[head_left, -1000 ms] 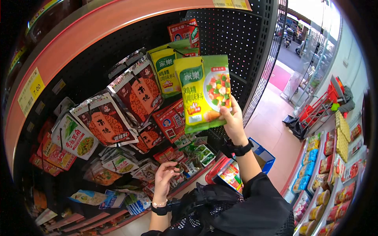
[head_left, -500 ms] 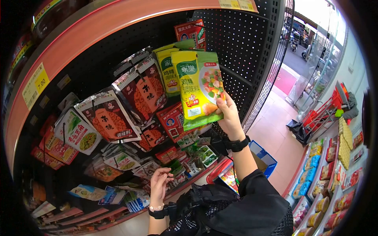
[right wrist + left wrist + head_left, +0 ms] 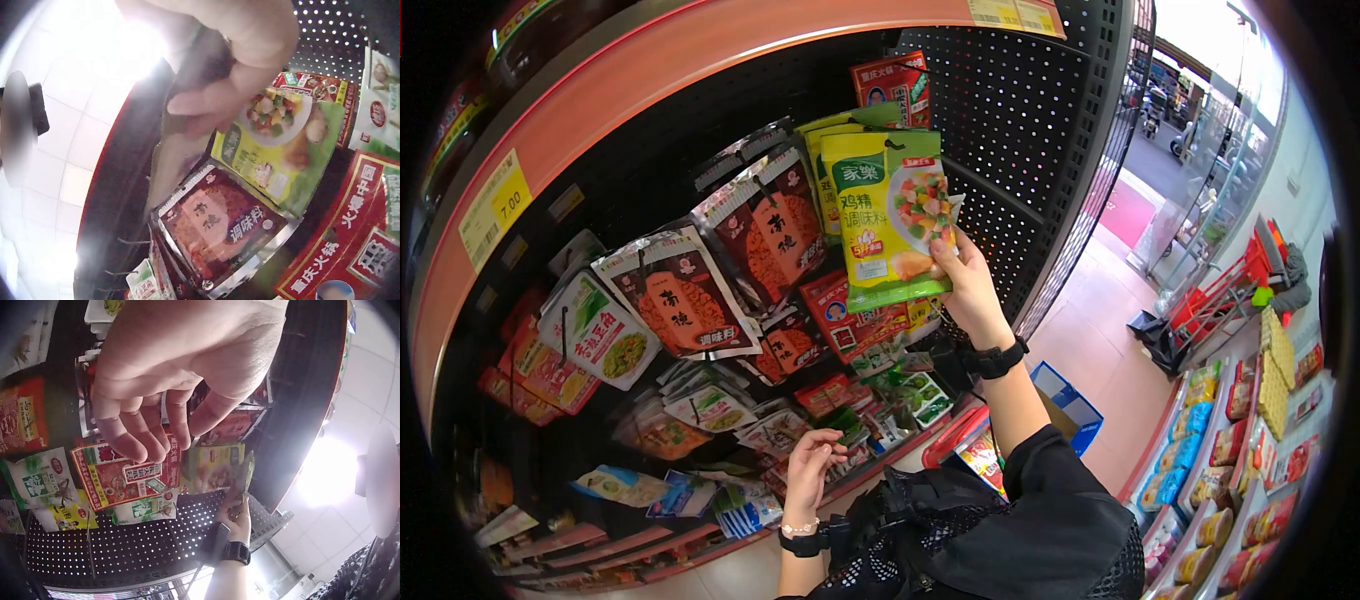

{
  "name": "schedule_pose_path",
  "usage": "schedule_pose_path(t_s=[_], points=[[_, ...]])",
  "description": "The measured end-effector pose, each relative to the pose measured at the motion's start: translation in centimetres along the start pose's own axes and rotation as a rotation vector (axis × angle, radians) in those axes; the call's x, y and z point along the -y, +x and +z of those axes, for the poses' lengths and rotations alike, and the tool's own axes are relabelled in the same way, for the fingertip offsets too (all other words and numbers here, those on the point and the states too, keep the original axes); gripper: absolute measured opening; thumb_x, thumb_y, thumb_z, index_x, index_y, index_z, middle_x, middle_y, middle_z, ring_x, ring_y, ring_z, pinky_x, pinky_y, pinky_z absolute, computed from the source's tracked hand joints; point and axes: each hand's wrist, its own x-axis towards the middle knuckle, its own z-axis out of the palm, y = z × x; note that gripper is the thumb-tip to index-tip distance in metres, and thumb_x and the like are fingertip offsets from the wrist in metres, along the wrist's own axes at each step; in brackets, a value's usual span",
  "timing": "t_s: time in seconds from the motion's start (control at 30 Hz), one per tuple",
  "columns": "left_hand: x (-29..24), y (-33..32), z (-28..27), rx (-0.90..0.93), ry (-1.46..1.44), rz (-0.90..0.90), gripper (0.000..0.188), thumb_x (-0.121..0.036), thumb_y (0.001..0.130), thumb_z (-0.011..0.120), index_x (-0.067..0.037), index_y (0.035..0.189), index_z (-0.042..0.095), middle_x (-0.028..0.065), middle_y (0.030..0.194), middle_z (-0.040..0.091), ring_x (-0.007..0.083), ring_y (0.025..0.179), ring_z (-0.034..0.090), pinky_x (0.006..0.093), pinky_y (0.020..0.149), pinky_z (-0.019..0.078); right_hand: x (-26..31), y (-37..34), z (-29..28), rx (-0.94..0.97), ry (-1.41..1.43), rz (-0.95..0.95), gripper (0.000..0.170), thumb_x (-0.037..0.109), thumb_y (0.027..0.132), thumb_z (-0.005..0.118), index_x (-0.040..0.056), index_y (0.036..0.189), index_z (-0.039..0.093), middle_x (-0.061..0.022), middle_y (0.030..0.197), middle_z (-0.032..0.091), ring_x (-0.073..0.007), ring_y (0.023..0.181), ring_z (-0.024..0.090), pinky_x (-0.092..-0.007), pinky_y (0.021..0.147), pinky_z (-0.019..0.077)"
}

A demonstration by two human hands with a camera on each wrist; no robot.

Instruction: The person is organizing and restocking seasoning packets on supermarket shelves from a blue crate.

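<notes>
In the head view my right hand [image 3: 975, 290] pinches the lower right edge of a yellow-green seasoning packet [image 3: 880, 225], thumb on its front. The packet is upright before similar packets hanging on the rack. My left hand [image 3: 808, 470] is low, near small hanging packets [image 3: 775, 432], its fingers loosely bent and holding nothing. In the left wrist view the left hand [image 3: 181, 369] hangs in front of a red packet [image 3: 125, 472]. The right wrist view shows the right hand [image 3: 231, 69] on the held packet's edge, beside a hanging yellow-green packet [image 3: 281, 147].
Brown-red packets [image 3: 675, 300] hang on hooks at the left, under a shelf edge [image 3: 550, 160] with price tags. A perforated panel [image 3: 1020, 110] stands behind. A blue box [image 3: 1068, 405] is on the floor; a shelf of goods [image 3: 1190, 440] and a red cart [image 3: 1235, 275] are at the right.
The right hand has moved the packet leftward and slightly up, closer to the hanging packets. The left hand stays low, its fingers shifting slightly. The head view has shifted a little.
</notes>
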Motion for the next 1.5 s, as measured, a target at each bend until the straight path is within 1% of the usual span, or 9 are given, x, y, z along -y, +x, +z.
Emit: schedule_pose_path(t_s=[0.17, 0.43, 0.97, 1.03, 1.13, 1.23, 1.37, 1.4, 1.5], points=[[-0.1, -1.1, -1.1, -0.065, 0.005, 0.007, 0.016, -0.008, 0.081, 0.046, 0.001, 0.094, 0.049, 0.0084, 0.097, 0.051, 0.0121, 0.079, 0.053, 0.0237, 0.069, 0.0446, -2.0, 1.3, 0.0, -0.111, -0.18, -0.107, 0.043, 0.025, 0.076, 0.058, 0.0017, 0.109, 0.041, -0.0013, 0.086, 0.053, -0.005, 0.067, 0.05, -0.0171, 0.051, 0.0376], [-0.1, -1.7, -1.7, -0.083, -0.024, 0.0, 0.015, -0.008, 0.08, 0.046, 0.001, 0.093, 0.049, 0.0089, 0.096, 0.052, 0.0123, 0.079, 0.053, 0.024, 0.069, 0.0448, -3.4, 0.0, -2.1, -0.242, -0.162, -0.002, 0.036, 0.011, 0.081, 0.049, -0.0009, 0.111, 0.034, -0.0102, 0.102, 0.047, -0.0188, 0.09, 0.051, -0.0312, 0.079, 0.0444], [0.7, 1.0, -0.7, 0.104, 0.022, -0.142, 0.016, -0.006, 0.081, 0.045, 0.001, 0.094, 0.049, 0.0068, 0.093, 0.053, 0.0119, 0.08, 0.053, 0.0242, 0.069, 0.0441, -2.3, -15.8, -19.7, -0.637, -0.703, -0.038, 0.01, 0.007, 0.08, 0.043, 0.0043, 0.086, 0.051, -0.0033, 0.073, 0.056, -0.0062, 0.063, 0.051, -0.0174, 0.054, 0.0407], [0.7, 1.4, -0.2, 0.136, 0.038, -0.166, 0.015, -0.006, 0.081, 0.045, 0.0, 0.093, 0.05, 0.0068, 0.092, 0.053, 0.0119, 0.08, 0.053, 0.0239, 0.069, 0.044, -2.3, -18.8, -21.3, -0.702, -0.834, 0.012, 0.012, 0.005, 0.078, 0.044, 0.0032, 0.087, 0.051, -0.0057, 0.074, 0.056, -0.0121, 0.065, 0.053, -0.0216, 0.058, 0.0427], [0.6, 1.7, 0.3, 0.18, 0.051, -0.189, 0.015, -0.007, 0.081, 0.045, 0.0, 0.092, 0.05, 0.0066, 0.091, 0.054, 0.0116, 0.079, 0.053, 0.0239, 0.069, 0.0439, -2.8, -23.6, -20.9, -0.7, -1.735, 0.175, 0.028, 0.007, 0.07, 0.05, 0.0009, 0.097, 0.045, -0.0179, 0.095, 0.051, -0.0323, 0.09, 0.047, -0.0384, 0.079, 0.0384], [1.2, 1.9, 0.5, 0.222, 0.065, -0.232, 0.014, -0.007, 0.081, 0.045, -0.001, 0.092, 0.051, 0.0064, 0.091, 0.054, 0.0114, 0.078, 0.053, 0.0239, 0.069, 0.044, -5.6, -28.8, -22.9, -0.888, -1.726, 0.569, 0.061, 0.015, 0.067, 0.057, 0.0024, 0.119, 0.028, -0.0254, 0.119, 0.029, -0.0394, 0.11, 0.03, -0.043, 0.091, 0.0294], [2.0, 1.9, 0.9, 0.272, 0.064, -0.273, 0.015, -0.008, 0.081, 0.046, -0.001, 0.092, 0.051, 0.0069, 0.093, 0.055, 0.0111, 0.077, 0.053, 0.0237, 0.068, 0.0441, -7.6, -34.0, -21.9, -1.019, -1.518, 0.945, 0.086, 0.019, 0.065, 0.059, -0.0059, 0.125, 0.003, -0.0335, 0.124, 0.016, -0.0433, 0.119, 0.014, -0.046, 0.098, 0.0134], [2.6, 2.0, 0.8, 0.292, 0.057, -0.284, 0.015, -0.008, 0.08, 0.046, -0.001, 0.092, 0.051, 0.0071, 0.093, 0.055, 0.0111, 0.077, 0.053, 0.0237, 0.068, 0.0441, -9.8, -36.2, -23.5, -1.057, -1.546, 0.905, 0.091, 0.017, 0.064, 0.062, 0.0052, 0.128, -0.001, -0.0326, 0.126, 0.013, -0.0445, 0.117, 0.017, -0.0475, 0.096, 0.0204], [3.3, 1.7, 1.4, 0.313, 0.085, -0.329, 0.015, -0.009, 0.08, 0.048, -0.001, 0.091, 0.051, 0.0074, 0.094, 0.054, 0.0108, 0.077, 0.053, 0.0233, 0.068, 0.0443, -12.4, -38.5, -22.2, -1.106, -1.395, 0.917, 0.086, 0.014, 0.065, 0.059, 0.0087, 0.129, 0.001, -0.0326, 0.122, 0.02, -0.0452, 0.109, 0.031, -0.0439, 0.092, 0.0296]])
